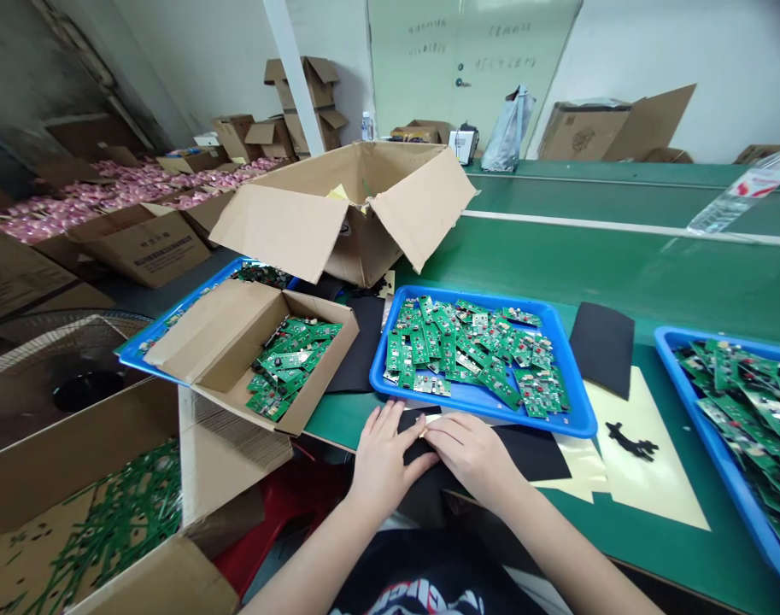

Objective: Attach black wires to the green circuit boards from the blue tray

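Left hand (383, 457), right hand (472, 453) lie flat, fingers together, pressing black foam sheet (530, 453) on green worktop (652, 290). Sheet sits just below blue tray (485, 410) of green circuit boards (454, 350). Sheet could slide if pushed hard. Bumped tray could tip, spill boards.

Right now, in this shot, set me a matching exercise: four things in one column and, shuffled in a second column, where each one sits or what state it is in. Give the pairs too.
Things:
1. Left hand
2. Middle blue tray
3. Pink items
4. Black pad

Places and states:
A. On the bench, right of the tray
B. Far left, in open boxes
C. Touching a black sheet
D. Filled with green circuit boards

Pairs: 1-C, 2-D, 3-B, 4-A
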Demonstrator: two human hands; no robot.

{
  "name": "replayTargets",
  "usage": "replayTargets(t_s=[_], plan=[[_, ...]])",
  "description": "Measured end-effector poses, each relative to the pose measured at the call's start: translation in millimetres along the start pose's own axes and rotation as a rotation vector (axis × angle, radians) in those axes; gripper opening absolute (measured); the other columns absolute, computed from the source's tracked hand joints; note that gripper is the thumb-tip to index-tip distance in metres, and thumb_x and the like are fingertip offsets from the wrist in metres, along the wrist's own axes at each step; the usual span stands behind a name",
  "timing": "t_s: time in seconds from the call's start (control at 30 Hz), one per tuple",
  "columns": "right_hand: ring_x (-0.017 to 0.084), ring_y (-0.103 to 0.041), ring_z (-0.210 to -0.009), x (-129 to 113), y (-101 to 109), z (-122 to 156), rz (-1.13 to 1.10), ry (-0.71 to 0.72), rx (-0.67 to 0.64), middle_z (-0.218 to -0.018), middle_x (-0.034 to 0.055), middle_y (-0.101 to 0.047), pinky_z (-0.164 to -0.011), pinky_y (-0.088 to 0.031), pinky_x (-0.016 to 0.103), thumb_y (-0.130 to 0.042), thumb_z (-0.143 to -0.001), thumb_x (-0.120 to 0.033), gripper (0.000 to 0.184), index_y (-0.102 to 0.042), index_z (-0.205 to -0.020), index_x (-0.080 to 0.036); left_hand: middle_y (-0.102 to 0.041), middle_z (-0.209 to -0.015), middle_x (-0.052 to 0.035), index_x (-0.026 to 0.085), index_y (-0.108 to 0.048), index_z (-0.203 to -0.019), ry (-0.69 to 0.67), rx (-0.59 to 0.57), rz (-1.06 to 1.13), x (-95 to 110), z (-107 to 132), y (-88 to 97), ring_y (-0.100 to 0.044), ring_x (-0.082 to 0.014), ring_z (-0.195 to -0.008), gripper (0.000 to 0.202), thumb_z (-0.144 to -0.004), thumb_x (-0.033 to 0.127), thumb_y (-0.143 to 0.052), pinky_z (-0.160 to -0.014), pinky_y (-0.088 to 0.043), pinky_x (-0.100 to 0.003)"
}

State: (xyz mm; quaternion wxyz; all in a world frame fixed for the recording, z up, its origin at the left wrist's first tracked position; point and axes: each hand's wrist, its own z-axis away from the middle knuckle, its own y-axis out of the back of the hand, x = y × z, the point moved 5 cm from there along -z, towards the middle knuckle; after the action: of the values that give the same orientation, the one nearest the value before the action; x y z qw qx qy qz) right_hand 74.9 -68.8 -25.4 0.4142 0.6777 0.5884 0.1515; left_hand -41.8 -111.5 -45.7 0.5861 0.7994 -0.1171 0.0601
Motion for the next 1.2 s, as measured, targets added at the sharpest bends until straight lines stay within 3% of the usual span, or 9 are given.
replayTargets(t_s=[0.13,0.37,0.5,0.6,0.73,0.83,1.0,1.13,1.2], plan=[[0.019,-0.066,-0.077,3.3,1.9,1.6,-0.070,-0.116,0.046,-0.083,0.0075,-0.071,-0.073,-0.056,0.034,-0.045,-0.091,-0.012,0.020,-0.064,-0.086,-0.016,-0.060,-0.123,-0.0160,0.025,-0.065,-0.112,0.005,-0.003,-0.016,0.5,-0.1,-0.5,-0.057,-0.0332,-0.113,0.042,-0.075,0.044,-0.065,-0.092,-0.047,-0.053],[0.019,-0.067,-0.080,17.6,7.9,17.0,-0.320,-0.478,0.197,-0.084,0.0069,-0.070,-0.073,-0.056,0.032,-0.046,-0.090,-0.020,0.016,-0.061,-0.086,-0.019,-0.060,-0.122,-0.0173,0.018,-0.061,-0.114,0.001,0.054,0.005,-1.1,2.9,4.0,-0.055,-0.0346,-0.114,0.049,-0.074,0.046,-0.066,-0.090,-0.049,-0.052],[0.019,-0.067,-0.074,24.9,9.0,22.3,-0.414,-0.658,0.277,-0.078,0.0059,-0.070,-0.068,-0.056,0.030,-0.051,-0.088,-0.026,0.015,-0.063,-0.081,-0.019,-0.063,-0.112,-0.0141,0.016,-0.060,-0.108,-0.046,0.179,0.025,19.9,6.8,21.3,-0.058,-0.0277,-0.110,0.027,-0.083,0.024,-0.056,-0.091,-0.050,-0.042],[0.019,-0.068,-0.071,26.5,5.0,22.0,-0.478,-0.741,0.277,-0.076,0.0053,-0.070,-0.066,-0.056,0.029,-0.053,-0.086,-0.029,0.016,-0.063,-0.080,-0.018,-0.065,-0.110,-0.0113,0.017,-0.062,-0.103,-0.231,0.082,0.078,48.2,7.7,18.9,-0.060,-0.0226,-0.106,0.025,-0.083,0.012,-0.047,-0.091,-0.050,-0.036],[0.019,-0.068,-0.074,31.8,10.8,30.2,-0.526,-0.840,0.349,-0.078,0.0060,-0.071,-0.071,-0.056,0.031,-0.052,-0.086,-0.032,0.017,-0.062,-0.082,-0.018,-0.060,-0.123,-0.0156,0.010,-0.055,-0.119,-0.319,-0.040,0.014,60.6,6.7,4.4,-0.057,-0.0270,-0.113,0.039,-0.082,0.018,-0.048,-0.093,-0.049,-0.041],[0.020,-0.069,-0.080,44.6,33.2,51.5,-0.597,-0.980,0.506,-0.083,0.0071,-0.071,-0.076,-0.055,0.034,-0.056,-0.084,-0.036,0.018,-0.061,-0.084,-0.018,-0.059,-0.124,-0.0149,0.012,-0.052,-0.125,-0.355,-0.087,-0.074,55.2,6.0,-1.8,-0.058,-0.0277,-0.111,0.043,-0.083,0.022,-0.052,-0.091,-0.050,-0.041],[0.019,-0.068,-0.075,62.8,101.3,92.8,-0.500,-1.183,0.852,-0.080,0.0054,-0.071,-0.076,-0.055,0.037,-0.066,-0.076,-0.037,0.022,-0.060,-0.083,-0.017,-0.059,-0.124,-0.0127,0.021,-0.047,-0.131,-0.367,-0.144,-0.121,45.4,5.0,-0.2,-0.057,-0.0280,-0.112,0.053,-0.081,0.036,-0.059,-0.093,-0.047,-0.042],[0.019,-0.066,-0.069,52.8,158.8,107.8,-0.275,-1.070,1.241,-0.072,0.0020,-0.065,-0.081,-0.052,0.047,-0.073,-0.067,-0.034,0.023,-0.059,-0.077,-0.019,-0.058,-0.125,-0.0117,0.023,-0.048,-0.129,-0.373,-0.179,-0.099,43.3,2.5,2.2,-0.055,-0.0279,-0.114,0.053,-0.080,0.040,-0.061,-0.095,-0.046,-0.044],[0.022,-0.065,-0.072,45.9,181.1,115.2,-0.181,-0.971,1.344,-0.071,0.0010,-0.061,-0.081,-0.050,0.050,-0.073,-0.065,-0.032,0.022,-0.057,-0.077,-0.022,-0.058,-0.125,-0.0117,0.024,-0.050,-0.128,-0.376,-0.188,-0.101,41.7,0.4,2.9,-0.055,-0.0283,-0.113,0.053,-0.080,0.040,-0.062,-0.095,-0.046,-0.045]])
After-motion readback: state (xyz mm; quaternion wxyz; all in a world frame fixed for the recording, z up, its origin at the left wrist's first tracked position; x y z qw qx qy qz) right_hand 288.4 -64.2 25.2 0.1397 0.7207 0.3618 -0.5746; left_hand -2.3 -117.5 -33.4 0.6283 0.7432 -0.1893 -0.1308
